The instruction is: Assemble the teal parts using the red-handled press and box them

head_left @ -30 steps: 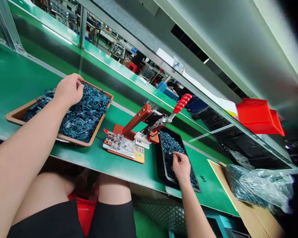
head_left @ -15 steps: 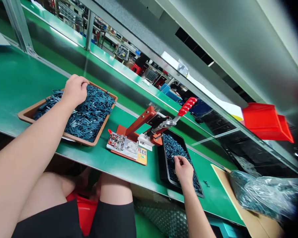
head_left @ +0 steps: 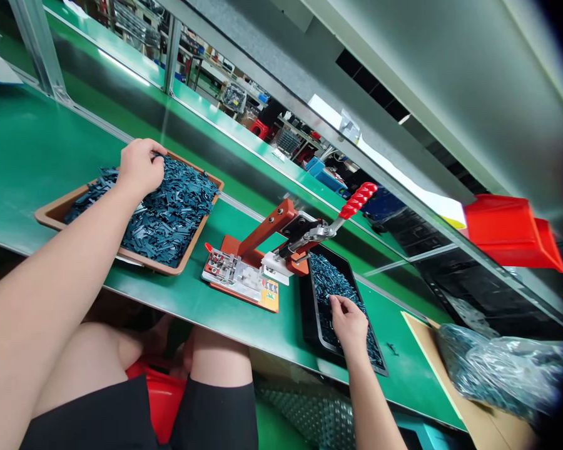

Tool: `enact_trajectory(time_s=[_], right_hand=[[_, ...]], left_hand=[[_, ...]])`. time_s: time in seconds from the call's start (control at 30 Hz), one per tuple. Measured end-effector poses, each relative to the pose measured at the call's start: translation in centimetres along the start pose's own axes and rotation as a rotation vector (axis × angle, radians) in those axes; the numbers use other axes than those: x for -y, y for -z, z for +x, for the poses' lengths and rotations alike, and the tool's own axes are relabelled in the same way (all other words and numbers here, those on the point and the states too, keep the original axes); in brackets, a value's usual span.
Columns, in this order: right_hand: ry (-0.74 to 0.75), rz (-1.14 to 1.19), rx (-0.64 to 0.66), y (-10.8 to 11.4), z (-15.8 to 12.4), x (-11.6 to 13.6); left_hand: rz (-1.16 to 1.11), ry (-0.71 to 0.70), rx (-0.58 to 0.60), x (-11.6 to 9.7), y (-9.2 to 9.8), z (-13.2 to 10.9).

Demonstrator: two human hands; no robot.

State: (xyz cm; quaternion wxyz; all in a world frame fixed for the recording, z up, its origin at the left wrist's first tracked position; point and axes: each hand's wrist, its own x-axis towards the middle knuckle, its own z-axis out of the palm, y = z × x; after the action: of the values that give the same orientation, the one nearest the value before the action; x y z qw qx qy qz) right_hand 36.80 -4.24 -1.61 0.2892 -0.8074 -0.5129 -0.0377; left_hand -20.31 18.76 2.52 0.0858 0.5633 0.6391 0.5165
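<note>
My left hand is over the far side of a brown tray heaped with small dark blue-grey plastic parts. Its thumb and fingers are pinched together, and whatever they hold is hidden. My right hand is above a black bin full of smaller dark parts; its fingertips are pinched too, with anything between them too small to name. Between the two containers stands a toggle-clamp fixture on an orange base, its red handle slanting up to the right.
A few loose dark parts lie on the green bench right of the bin. Farther right, a filled plastic bag rests on cardboard. A metal frame rail crosses above the bench, with a red bin at upper right.
The whole view has shifted very slightly. Both hands stay pinched over the same containers, and the fixture looks the same.
</note>
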Motion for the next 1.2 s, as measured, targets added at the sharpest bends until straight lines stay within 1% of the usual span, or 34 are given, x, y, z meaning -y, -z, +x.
enact_trajectory(time_s=[0.13, 0.23, 0.3, 0.4, 0.57, 0.73, 0.83, 0.9, 0.97, 1.03, 1.13, 1.2], right_hand=[[0.107, 0.011, 0.046, -0.4, 0.1, -0.2], [0.194, -0.018, 0.081, -0.6, 0.1, -0.2], [0.214, -0.031, 0.097, -0.7, 0.1, -0.2], [0.212, -0.036, 0.115, -0.7, 0.1, -0.4], [0.216, -0.032, 0.122, -0.8, 0.2, -0.9], [0.215, -0.04, 0.061, -0.7, 0.3, -0.9], [0.191, -0.033, 0.025, -0.6, 0.3, -1.0], [0.164, -0.027, 0.007, -0.6, 0.2, -1.1], [0.135, -0.02, -0.002, -0.6, 0.2, -1.1], [0.133, -0.014, 0.006, -0.6, 0.1, -0.9], [0.186, -0.02, 0.038, -0.8, 0.1, -0.6], [0.213, -0.03, 0.058, -0.9, 0.1, -0.5]], left_hand=[[-0.11, 0.057, 0.048, 0.0, -0.2, 0.0], [-0.108, 0.025, 0.038, 0.4, -0.4, 0.0], [-0.071, -0.012, 0.012, 0.6, -0.5, 0.0], [-0.043, -0.035, -0.017, 0.6, -0.3, 0.1], [-0.035, -0.001, -0.012, 0.0, -0.1, 0.2], [-0.037, 0.027, 0.007, -0.3, 0.0, 0.0], [-0.016, 0.034, 0.021, -0.4, 0.1, -0.1], [0.003, 0.023, 0.01, -0.4, 0.2, -0.2], [0.014, 0.015, -0.033, -0.2, 0.2, -0.1], [-0.027, 0.028, -0.068, 0.1, 0.1, 0.1], [-0.108, 0.064, -0.066, 0.8, -0.2, 0.3], [-0.074, 0.055, -0.076, 1.0, -0.3, 0.4]])
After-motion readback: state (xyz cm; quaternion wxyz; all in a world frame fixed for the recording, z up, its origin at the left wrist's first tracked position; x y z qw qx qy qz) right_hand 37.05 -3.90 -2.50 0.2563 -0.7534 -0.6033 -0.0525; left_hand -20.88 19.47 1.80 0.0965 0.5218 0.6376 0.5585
